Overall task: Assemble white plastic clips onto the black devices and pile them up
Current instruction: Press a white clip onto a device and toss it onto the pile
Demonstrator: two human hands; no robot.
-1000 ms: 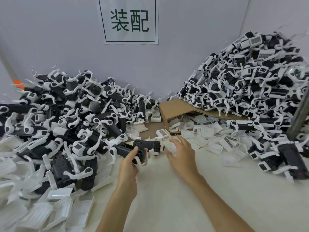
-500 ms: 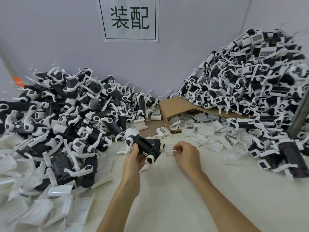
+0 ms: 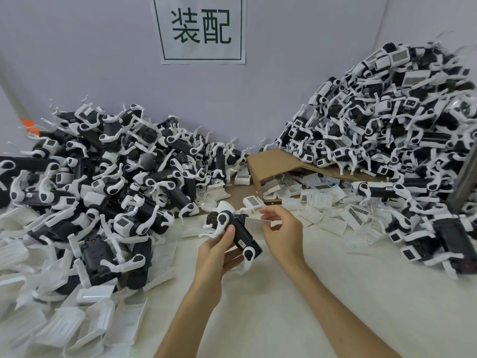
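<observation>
My left hand [image 3: 219, 250] grips a black device [image 3: 238, 232] with white arms, lifted above the white table and tilted, its near end pointing lower right. My right hand [image 3: 282, 232] pinches a white plastic clip [image 3: 254, 224] between thumb and fingers, holding it right beside the device's far end. Whether the clip touches the device is unclear. A heap of black devices [image 3: 108, 177] fills the left side. A taller heap of black devices with white parts [image 3: 392, 120] rises at the right.
A tipped cardboard box [image 3: 273, 164] at the back middle spills several loose white clips [image 3: 320, 200]. More white plastic trays [image 3: 77, 321] lie at the lower left. A paper sign [image 3: 200, 28] hangs on the grey wall. Bare white table [image 3: 309, 306] lies in front.
My left hand picked the device off the table and raised and turned it. My right hand took a clip from the loose ones and brought it up to the device.
</observation>
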